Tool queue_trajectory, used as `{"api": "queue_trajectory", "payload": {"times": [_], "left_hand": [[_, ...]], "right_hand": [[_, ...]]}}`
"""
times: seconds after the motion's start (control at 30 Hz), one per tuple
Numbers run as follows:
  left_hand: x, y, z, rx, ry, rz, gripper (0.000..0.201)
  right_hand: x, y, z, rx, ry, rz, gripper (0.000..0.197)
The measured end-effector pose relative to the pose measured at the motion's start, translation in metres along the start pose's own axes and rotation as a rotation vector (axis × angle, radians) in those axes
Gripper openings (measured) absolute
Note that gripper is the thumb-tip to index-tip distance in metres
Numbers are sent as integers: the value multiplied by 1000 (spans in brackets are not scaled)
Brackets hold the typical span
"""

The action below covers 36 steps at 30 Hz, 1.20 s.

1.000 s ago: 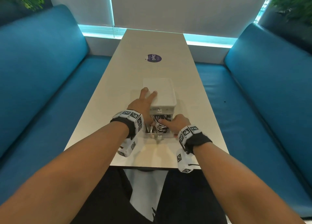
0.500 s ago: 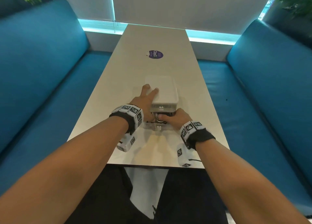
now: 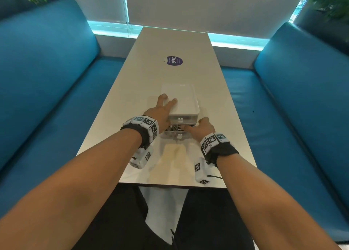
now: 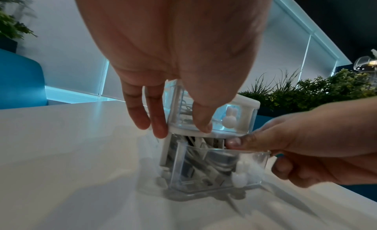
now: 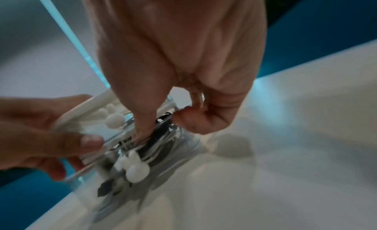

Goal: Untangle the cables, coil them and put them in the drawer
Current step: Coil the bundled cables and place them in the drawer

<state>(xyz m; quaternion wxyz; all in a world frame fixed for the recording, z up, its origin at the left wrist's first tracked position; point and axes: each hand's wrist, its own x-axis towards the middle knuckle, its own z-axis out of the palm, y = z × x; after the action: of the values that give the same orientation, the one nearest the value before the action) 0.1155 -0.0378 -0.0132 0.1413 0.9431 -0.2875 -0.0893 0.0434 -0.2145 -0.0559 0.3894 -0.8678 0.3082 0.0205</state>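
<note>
A small white drawer unit (image 3: 181, 102) stands on the table (image 3: 143, 76) near the front edge. Its clear lower drawer (image 3: 171, 136) sticks out a little and holds black and white cables (image 3: 174, 128). My left hand (image 3: 160, 110) holds the unit, fingers along its top left and thumb on the upper drawer front (image 4: 230, 110). My right hand (image 3: 202, 127) grips the lower drawer (image 4: 250, 165) at its right wall, thumb pressing on the cables (image 4: 204, 154) inside. In the right wrist view that thumb sits among the cables (image 5: 163, 141), the other fingers curled beside the drawer.
A purple round sticker (image 3: 174, 60) lies further up the table. Blue sofa benches run along the left (image 3: 47, 98) and right (image 3: 302, 98). Plants (image 3: 332, 6) stand behind the right bench. The table's near edge (image 3: 170, 184) is just below my wrists.
The lower drawer has slid inward, so less of the cables shows. My right hand moved forward with it. My left hand has stayed on the unit.
</note>
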Motion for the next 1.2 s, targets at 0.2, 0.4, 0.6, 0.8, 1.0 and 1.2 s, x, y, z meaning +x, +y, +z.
{"api": "queue_trajectory", "payload": {"times": [0.2, 0.4, 0.6, 0.8, 1.0, 1.2], "left_hand": [[3, -2, 1, -22, 2, -1, 85], [3, -3, 4, -57, 26, 11, 75], [6, -9, 4, -42, 30, 34, 74], [5, -14, 3, 0, -6, 78, 101], [-3, -9, -1, 100, 95, 145, 95], [-7, -19, 12, -143, 199, 150, 95]], "right_hand": [[0, -4, 5, 77, -69, 18, 88], [-3, -18, 16, 134, -22, 137, 95], [-2, 4, -1, 269, -178, -62, 76], [-2, 21, -19, -43, -133, -265, 57], [1, 24, -16, -142, 20, -325, 36], [2, 23, -17, -98, 10, -343, 38]]}}
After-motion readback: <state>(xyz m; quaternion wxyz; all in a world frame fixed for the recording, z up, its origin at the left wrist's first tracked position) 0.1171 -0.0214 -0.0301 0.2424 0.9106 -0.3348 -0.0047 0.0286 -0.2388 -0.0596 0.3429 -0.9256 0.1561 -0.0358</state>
